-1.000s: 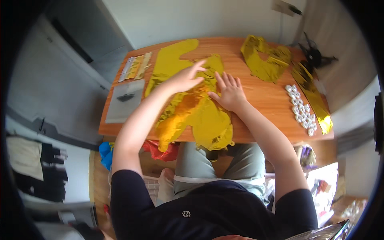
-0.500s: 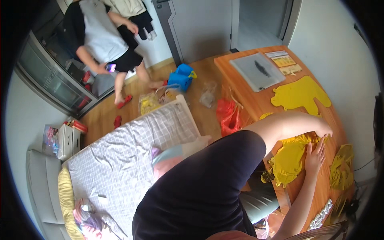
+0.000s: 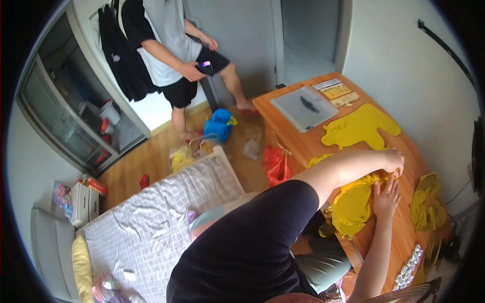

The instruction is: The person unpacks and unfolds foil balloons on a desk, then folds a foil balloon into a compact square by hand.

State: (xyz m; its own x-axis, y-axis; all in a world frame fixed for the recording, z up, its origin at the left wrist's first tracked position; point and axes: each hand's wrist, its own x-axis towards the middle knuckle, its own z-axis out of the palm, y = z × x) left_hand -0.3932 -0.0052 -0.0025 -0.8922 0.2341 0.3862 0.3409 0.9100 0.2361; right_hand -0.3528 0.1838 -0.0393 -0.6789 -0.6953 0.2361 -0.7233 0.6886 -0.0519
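A shiny gold foil balloon [image 3: 351,204], partly puffed and wrinkled, lies at the near edge of the wooden table [image 3: 384,247]. Bent in over its far right end, my left hand [image 3: 394,161] has its fingers closed on the foil's edge; the fingertips are partly hidden. My right hand [image 3: 386,198] rests just beside the balloon with fingers stretched, their tips close to the left hand's. A flat, deflated gold foil balloon [image 3: 358,126] is spread farther back on the table. Crumpled gold foil [image 3: 428,202] lies at the right edge.
A translucent tray [image 3: 303,108] and printed cards [image 3: 336,91] sit at the table's far end. White packets [image 3: 408,270] lie near right. A red bag [image 3: 275,166] hangs beside the table. Left is a bed [image 3: 136,222]; beyond stand a blue container [image 3: 218,126] and a person [image 3: 166,45] with a phone.
The view has shifted, so the table sits lower and further left. The other person has stepped toward the door. My hands stay at the same end of the balloon.
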